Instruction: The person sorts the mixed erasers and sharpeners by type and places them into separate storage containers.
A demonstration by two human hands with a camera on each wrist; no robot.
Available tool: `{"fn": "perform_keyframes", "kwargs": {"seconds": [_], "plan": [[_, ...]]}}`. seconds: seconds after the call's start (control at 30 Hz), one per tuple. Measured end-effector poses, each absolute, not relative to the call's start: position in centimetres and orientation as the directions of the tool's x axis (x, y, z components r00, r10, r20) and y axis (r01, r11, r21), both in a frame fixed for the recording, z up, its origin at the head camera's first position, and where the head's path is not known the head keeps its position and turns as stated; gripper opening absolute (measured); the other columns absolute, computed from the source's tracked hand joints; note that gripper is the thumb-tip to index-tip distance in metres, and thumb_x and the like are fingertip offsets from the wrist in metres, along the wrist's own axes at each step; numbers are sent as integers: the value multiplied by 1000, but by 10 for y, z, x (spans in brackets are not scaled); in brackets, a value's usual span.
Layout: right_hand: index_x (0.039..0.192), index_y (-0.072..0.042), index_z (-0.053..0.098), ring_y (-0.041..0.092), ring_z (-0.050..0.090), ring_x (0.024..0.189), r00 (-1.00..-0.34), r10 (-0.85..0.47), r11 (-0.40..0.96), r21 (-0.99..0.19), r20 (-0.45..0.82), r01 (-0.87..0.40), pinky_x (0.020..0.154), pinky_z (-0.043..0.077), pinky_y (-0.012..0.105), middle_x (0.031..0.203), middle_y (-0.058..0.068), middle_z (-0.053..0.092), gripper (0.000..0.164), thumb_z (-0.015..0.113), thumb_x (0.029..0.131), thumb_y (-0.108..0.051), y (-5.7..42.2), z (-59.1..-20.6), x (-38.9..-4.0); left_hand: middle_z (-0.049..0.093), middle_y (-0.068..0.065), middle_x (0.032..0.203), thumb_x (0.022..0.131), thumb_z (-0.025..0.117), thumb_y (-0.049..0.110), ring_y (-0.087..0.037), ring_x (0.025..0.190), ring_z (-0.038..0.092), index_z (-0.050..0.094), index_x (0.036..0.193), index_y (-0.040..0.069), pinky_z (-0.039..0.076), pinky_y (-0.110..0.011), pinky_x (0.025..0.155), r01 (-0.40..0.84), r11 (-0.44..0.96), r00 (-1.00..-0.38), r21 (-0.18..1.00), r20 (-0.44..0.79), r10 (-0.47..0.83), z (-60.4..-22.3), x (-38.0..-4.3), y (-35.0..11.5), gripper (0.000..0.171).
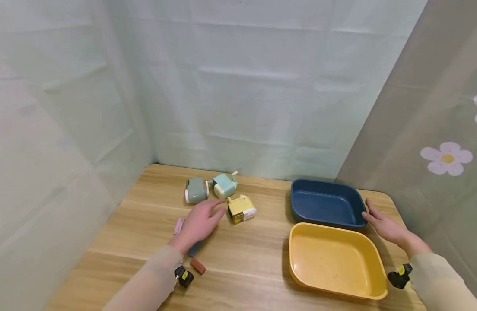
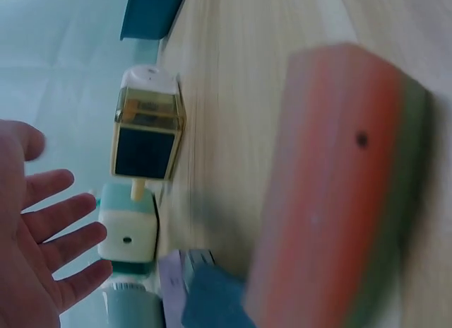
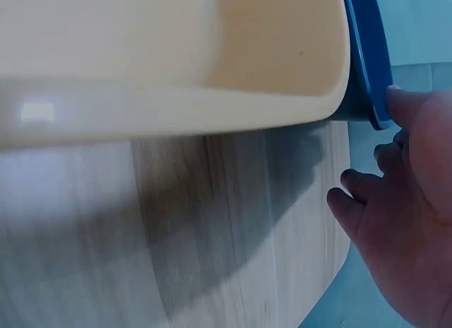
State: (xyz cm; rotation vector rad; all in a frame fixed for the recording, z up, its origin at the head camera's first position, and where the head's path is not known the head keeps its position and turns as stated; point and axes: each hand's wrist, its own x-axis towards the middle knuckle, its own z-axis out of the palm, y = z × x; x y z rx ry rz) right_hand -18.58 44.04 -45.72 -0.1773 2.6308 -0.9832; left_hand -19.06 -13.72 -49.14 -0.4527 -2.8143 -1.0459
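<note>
My left hand (image 1: 201,220) hovers over the left of the table, fingers spread and holding nothing. Just right of its fingertips lies a yellow crank pencil sharpener (image 1: 241,208). Behind the hand are a light teal sharpener (image 1: 224,186) and a grey-green one (image 1: 195,191). Partly hidden under the hand and wrist are a pink block (image 1: 178,226) and a blue block (image 1: 195,249). A red block with a green side (image 2: 332,186) lies nearest the left wrist. My right hand (image 1: 386,226) touches the right end of a navy bin (image 1: 325,204), its thumb at the rim.
A yellow bin (image 1: 335,259) stands in front of the navy one, close against it. Pale curtains (image 1: 242,86) hang behind and beside the wooden table (image 1: 254,259). Its rounded right corner lies beyond the right hand.
</note>
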Motion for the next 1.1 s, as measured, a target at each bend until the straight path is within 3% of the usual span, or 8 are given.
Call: {"fn": "perform_keyframes", "kwargs": {"seconds": [0.4, 0.73, 1.1], "plan": [[165, 6, -10, 67, -2, 151, -945, -196, 756, -655, -263, 25, 116, 4, 81, 168, 39, -10, 77, 32, 119, -39, 428, -460, -194, 66, -16, 144, 106, 66, 25, -36, 136, 60, 67, 143, 3, 45, -53, 116, 389, 784, -921, 484, 216, 324, -481, -209, -107, 43], [162, 9, -15, 67, -1, 151, -952, -207, 746, -666, -227, -4, 119, 3, 77, 166, 41, -14, 72, 33, 119, -23, 420, -471, -198, 66, -16, 144, 106, 66, 25, -35, 137, 59, 66, 142, 4, 44, -54, 116, 352, 771, -936, 531, 206, 286, -490, -208, -98, 42], [161, 10, -16, 67, 1, 151, -964, -183, 771, -637, -194, -18, 120, 4, 75, 166, 42, -14, 70, 31, 119, -21, 418, -478, -197, 63, -17, 147, 104, 68, 26, -37, 138, 56, 67, 142, 6, 43, -61, 111, 356, 783, -934, 510, 231, 274, -501, -212, -89, 43]]}}
